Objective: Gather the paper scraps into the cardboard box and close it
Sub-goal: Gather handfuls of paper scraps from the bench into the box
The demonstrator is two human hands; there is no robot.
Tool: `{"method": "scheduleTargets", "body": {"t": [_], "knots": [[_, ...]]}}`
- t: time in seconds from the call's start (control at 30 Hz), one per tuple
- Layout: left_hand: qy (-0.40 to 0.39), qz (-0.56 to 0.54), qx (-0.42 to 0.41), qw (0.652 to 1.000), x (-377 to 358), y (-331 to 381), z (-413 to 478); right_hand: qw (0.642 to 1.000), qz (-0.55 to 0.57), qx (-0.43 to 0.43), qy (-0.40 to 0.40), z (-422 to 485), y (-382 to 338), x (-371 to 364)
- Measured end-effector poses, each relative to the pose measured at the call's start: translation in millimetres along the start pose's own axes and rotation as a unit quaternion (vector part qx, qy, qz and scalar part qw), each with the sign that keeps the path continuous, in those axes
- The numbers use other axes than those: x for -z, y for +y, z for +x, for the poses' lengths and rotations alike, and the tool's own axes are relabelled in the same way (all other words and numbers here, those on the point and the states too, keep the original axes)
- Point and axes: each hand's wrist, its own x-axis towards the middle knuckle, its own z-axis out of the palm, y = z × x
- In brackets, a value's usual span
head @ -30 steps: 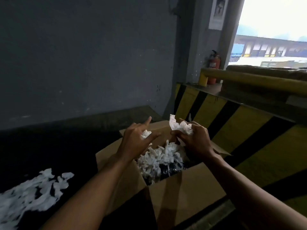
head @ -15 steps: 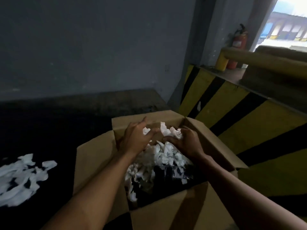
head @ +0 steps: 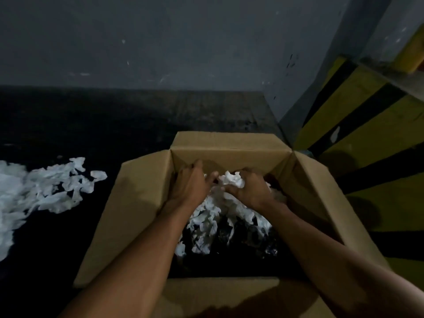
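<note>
Two hands reach into one box (head: 229, 152) (four flaps open): right hand (head: 250, 193) clutches a wad of scraps (head: 232, 181); left hand (head: 190, 184), cannot tell. One heap (head: 46, 191) lies outside.

Right hand (head: 251, 192) lowered its paper scraps (head: 232, 180) into the cardboard box (head: 137, 203)

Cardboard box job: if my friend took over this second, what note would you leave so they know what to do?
Left hand: inside the cardboard box, fingers relaxed, holding nothing that I can see.
Right hand: fingers curled round a wad of scraps, low in the box.
Done: a pile of scraps lies in the box.
Left: drop the wad, fetch the loose scraps from the floor left of the box, then fold the open flaps shut.
</note>
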Motion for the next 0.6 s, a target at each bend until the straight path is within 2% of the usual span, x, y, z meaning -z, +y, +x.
{"method": "scheduleTargets", "body": {"t": [0.2,0.3,0.6], "knots": [[-0.051,0.046,0.034,0.997,-13,-10,-8,0.999,-0.019,0.031,-0.015,1,9,-9],[-0.066,0.064,0.05,0.994,-10,-8,-4,1.0,0.001,0.027,0.004,-1,12,-5],[-0.052,0.043,-0.004,0.998,-2,3,-13,0.998,0.045,0.032,0.002,-11,16,16]]}}
